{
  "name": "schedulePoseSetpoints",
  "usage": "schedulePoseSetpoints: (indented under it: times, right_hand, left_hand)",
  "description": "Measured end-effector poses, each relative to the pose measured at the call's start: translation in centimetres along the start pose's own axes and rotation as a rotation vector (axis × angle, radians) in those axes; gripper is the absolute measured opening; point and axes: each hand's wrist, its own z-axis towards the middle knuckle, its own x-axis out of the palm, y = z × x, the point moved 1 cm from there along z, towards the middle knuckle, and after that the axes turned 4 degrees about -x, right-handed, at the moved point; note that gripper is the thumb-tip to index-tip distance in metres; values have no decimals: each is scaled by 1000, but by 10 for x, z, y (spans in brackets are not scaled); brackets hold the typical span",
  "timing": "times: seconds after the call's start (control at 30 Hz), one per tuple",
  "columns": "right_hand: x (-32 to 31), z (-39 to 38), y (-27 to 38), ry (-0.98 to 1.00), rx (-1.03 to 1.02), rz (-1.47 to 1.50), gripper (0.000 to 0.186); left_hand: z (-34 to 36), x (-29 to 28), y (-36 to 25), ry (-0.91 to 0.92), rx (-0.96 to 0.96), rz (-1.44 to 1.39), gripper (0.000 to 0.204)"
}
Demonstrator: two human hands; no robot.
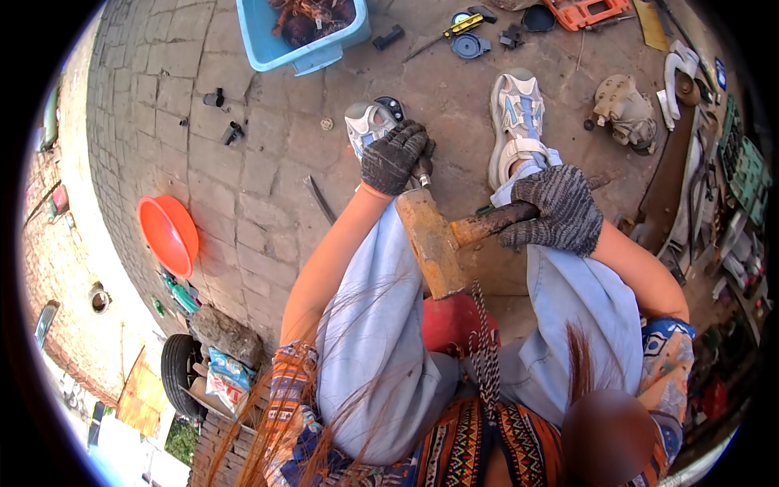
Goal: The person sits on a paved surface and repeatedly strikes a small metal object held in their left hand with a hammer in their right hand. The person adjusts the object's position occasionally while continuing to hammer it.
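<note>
My right hand (pixel 556 211), in a dark grey knit glove, is closed around the dark wooden handle of a sledgehammer (pixel 434 243). Its rusty, yellow-stained block head hangs over the gap between my knees. My left hand (pixel 395 158), gloved alike, grips a dark piece with a short metal end (pixel 423 173) just beyond the hammer head; the fingers hide most of it. Behind that hand, at my left shoe (pixel 370 123), a round black part (pixel 390 107) shows. A curved metal strip (pixel 320 200) lies on the ground left of my left forearm.
Scrap parts fill a light blue tub (pixel 316 60) ahead. An orange-red basin (pixel 169 235) and a tyre (pixel 180 375) are at the left. A cast metal housing (pixel 623 109), orange plastic case (pixel 584 11) and green case (pixel 742 162) lie rightward. Small black parts (pixel 232 132) dot the paving.
</note>
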Motion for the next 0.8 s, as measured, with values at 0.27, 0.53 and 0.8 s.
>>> schedulePoseSetpoints:
  times: [0.27, 0.53, 0.8]
  right_hand:
    - [-4, -8, -1, -3, -24, 63, 59]
    - [8, 6, -1, 213, 104, -122, 57]
    - [2, 5, 6, 90, 85, -104, 53]
  left_hand:
    - [0, 0, -3, -8, -68, -7, 25]
    - [3, 2, 3, 20, -28, -20, 26]
    - [0, -3, 26, -32, -195, -209, 29]
